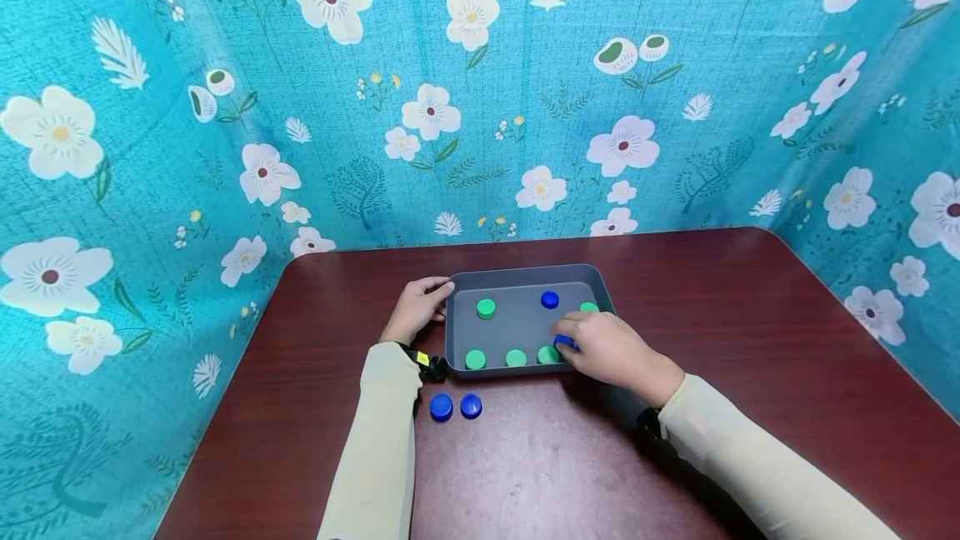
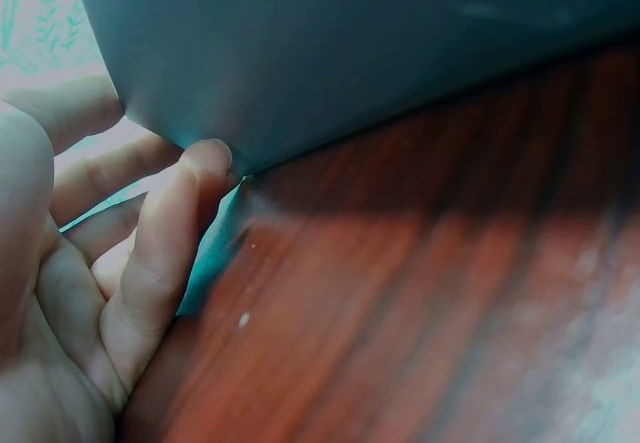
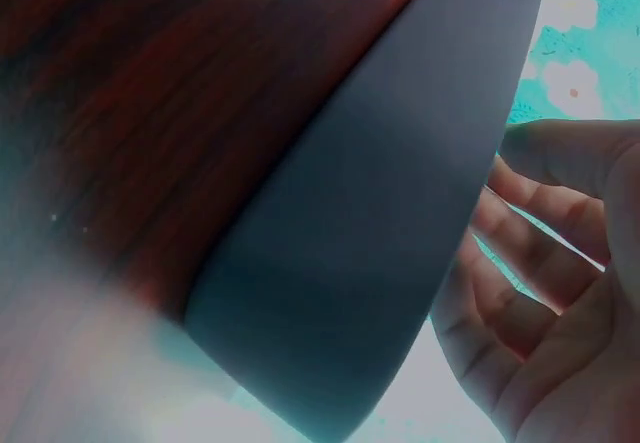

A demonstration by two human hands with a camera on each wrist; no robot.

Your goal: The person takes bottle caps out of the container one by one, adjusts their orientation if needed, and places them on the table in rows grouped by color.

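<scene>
A grey rectangular tray (image 1: 517, 325) sits on the table with bottle caps in it. My left hand (image 1: 420, 307) is at the tray's left side; in the left wrist view its fingers (image 2: 160, 253) touch the outer wall near a corner. Over the tray's right front part, my right hand (image 1: 603, 347) pinches a blue bottle cap (image 1: 565, 342) close above the tray floor. Right beside that cap is a green bottle cap (image 1: 548, 355). In the right wrist view the tray wall (image 3: 350, 193) hides the fingertips and the held cap.
Along the tray's front lie more green caps (image 1: 515, 358), with another green cap (image 1: 486, 308) at back left. A blue cap (image 1: 550, 299) lies near the back. Two blue caps (image 1: 441, 407) are on the table (image 1: 510, 473) before the tray. A floral curtain (image 1: 480, 107) hangs behind.
</scene>
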